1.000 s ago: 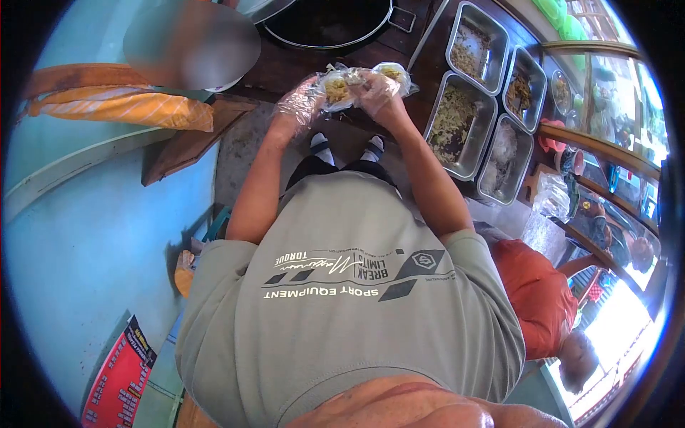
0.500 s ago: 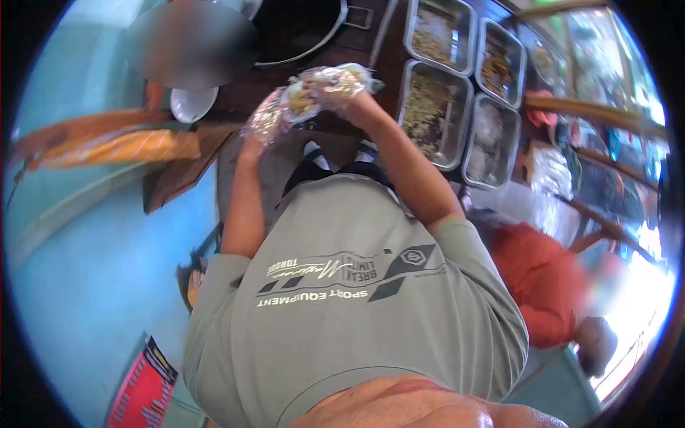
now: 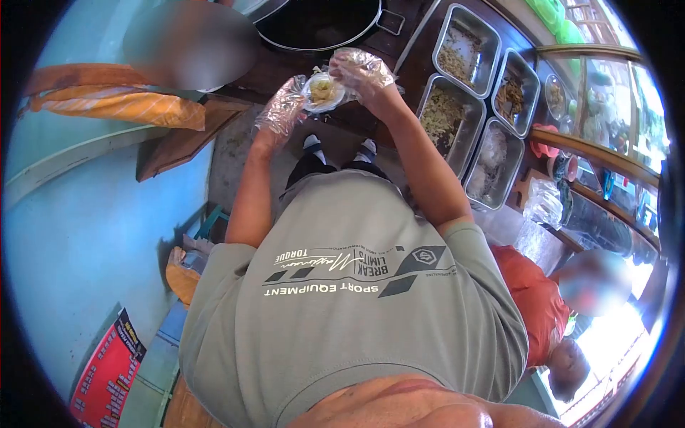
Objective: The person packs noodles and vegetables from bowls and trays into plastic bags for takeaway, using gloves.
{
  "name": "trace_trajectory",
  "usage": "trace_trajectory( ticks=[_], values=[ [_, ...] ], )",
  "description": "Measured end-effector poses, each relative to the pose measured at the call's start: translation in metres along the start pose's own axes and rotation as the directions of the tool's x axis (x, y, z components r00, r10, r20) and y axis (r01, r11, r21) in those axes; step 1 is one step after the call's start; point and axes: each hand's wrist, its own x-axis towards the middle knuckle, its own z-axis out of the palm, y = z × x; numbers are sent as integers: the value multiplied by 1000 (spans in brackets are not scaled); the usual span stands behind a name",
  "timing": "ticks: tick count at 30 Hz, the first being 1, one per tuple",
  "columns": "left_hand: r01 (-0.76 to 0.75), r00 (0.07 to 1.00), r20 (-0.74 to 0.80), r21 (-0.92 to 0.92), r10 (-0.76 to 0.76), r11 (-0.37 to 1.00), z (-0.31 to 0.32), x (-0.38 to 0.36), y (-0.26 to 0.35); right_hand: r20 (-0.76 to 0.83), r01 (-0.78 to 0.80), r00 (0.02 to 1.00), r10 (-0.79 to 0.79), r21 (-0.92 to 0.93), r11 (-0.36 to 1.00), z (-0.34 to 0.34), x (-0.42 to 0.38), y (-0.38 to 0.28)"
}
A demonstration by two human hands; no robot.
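Observation:
A small white bowl [image 3: 314,104] with yellowish, shredded-looking food [image 3: 325,90] in it is held in front of my body. My left hand [image 3: 284,107], in a clear plastic glove, grips it from the left side. My right hand [image 3: 362,70], gloved the same way, is at the bowl's upper right edge, its fingers drawn together and pointing left over the food. I cannot tell what these fingers pinch. Pale bits of food show at the bowl's far rim, between the two hands.
A large dark pan [image 3: 317,48] sits at the top. Metal trays at right hold pale shredded food [image 3: 441,118], brown strips [image 3: 510,96] and clear plastic bags [image 3: 489,160]. A person in a red shirt [image 3: 528,299] is at lower right. Orange cloth [image 3: 118,107] hangs at left.
The bowl has moved right and slightly up, and its food shows more openly. My right hand has shifted right and up, and the white item near its fingers is no longer visible.

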Motion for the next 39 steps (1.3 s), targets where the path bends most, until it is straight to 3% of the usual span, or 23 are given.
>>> trace_trajectory(
  ticks=[2,3,6,8,10,12,14,16,17,19,20,21,24,25,28,32,35,38,39],
  values=[
    [-91,996,29,46,90,995,-7,-1,-1,-16,-12,1000,18,303,953,3,2,-6],
    [-142,990,31,69,140,987,-6,-6,2,48,75,994,-99,366,928,2,-1,-15],
    [-174,984,42,59,171,983,9,-13,15,-58,169,986,-159,321,932,-25,-28,-54],
    [-203,976,85,28,200,979,5,-11,11,-162,235,962,-218,97,967,-64,-56,-89],
    [-176,982,71,-1,176,984,8,-9,9,-58,503,859,-508,-76,861,-122,-82,-116],
    [-129,992,11,-8,129,992,10,-10,8,-395,273,780,-485,-483,832,-177,-117,-146],
    [-120,993,-11,42,121,992,13,-13,11,-558,-57,710,-430,-654,754,-295,-150,-143],
    [-111,993,-29,63,113,992,14,-14,12,-509,-399,661,-551,-861,316,-348,-171,-149],
    [-107,993,-34,57,109,993,12,-13,10,-535,-516,731,-423,-840,171,-381,-167,-151],
    [-109,992,-47,75,113,991,7,-11,5,-245,-368,893,-377,-879,-302,-402,-166,-139],
    [-117,990,-64,95,123,989,5,-12,2,-137,-264,950,-282,-836,-482,-415,-162,-131],
    [-125,988,-81,114,134,986,5,-14,2,-545,-583,805,-233,-801,-139,-373,-151,-143],
    [-114,985,-111,171,134,979,12,-20,6,-481,-531,830,-282,-836,-136,-374,-140,-127],
    [-96,985,-123,181,119,979,13,-24,7,-508,-556,802,-314,-828,-80,-361,-139,-125],
    [-90,979,-162,190,122,978,19,-26,6,-486,-573,796,-360,-797,-191,-372,-127,-110],
    [-132,973,-162,210,167,969,13,-28,-9,-540,-589,792,-284,-798,-126,-375,-126,-108],
    [-110,966,-213,182,148,977,27,-35,-3,-451,-498,853,-264,-854,-150,-391,-134,-114],
    [-67,960,-256,173,111,983,21,-37,-10,-479,-473,852,-212,-877,80,-391,-144,-132],
    [-67,956,-271,165,111,984,20,-38,-13,-380,-370,883,-276,-925,88,-391,-148,-131]
  ],
)
